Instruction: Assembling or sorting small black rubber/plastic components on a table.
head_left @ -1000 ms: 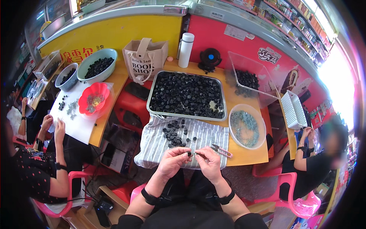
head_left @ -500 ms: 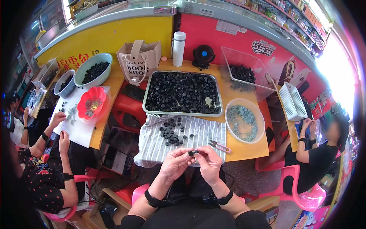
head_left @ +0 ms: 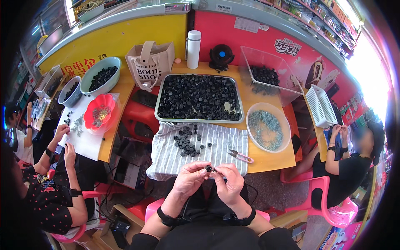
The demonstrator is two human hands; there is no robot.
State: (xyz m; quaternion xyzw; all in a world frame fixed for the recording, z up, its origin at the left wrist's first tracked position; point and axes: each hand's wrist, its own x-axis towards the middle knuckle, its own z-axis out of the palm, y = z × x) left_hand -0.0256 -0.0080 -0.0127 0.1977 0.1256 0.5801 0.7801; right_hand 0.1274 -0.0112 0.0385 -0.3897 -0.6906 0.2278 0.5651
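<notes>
Over the near edge of the striped cloth point(head_left: 166, 160), both my hands meet at the fingertips. My left hand point(head_left: 188, 180) pinches a small round black plastic cap point(head_left: 209, 168) between thumb and fingers. Against the cap's right side, my right hand point(head_left: 229, 183) is closed in a pinch; whatever lies in it is too small to make out. Loose black caps point(head_left: 186, 143) lie scattered on the cloth, beyond my hands. Behind them a metal tray point(head_left: 241, 112) is heaped with the same pieces. Small scissors point(head_left: 241, 156) with pink handles rest right of my hands.
A clear round tub point(head_left: 286, 129) of thin greyish pieces stands at right, below a clear bin point(head_left: 287, 89) with black caps. A white bottle point(head_left: 193, 50), a small black fan point(head_left: 221, 57) and a canvas bag point(head_left: 150, 62) line the back. People work at tables on both sides.
My fingers have shifted slightly around the black cap, which now shows its round face more. The view has tilted a little. The person at right has brought their hands slightly lower.
</notes>
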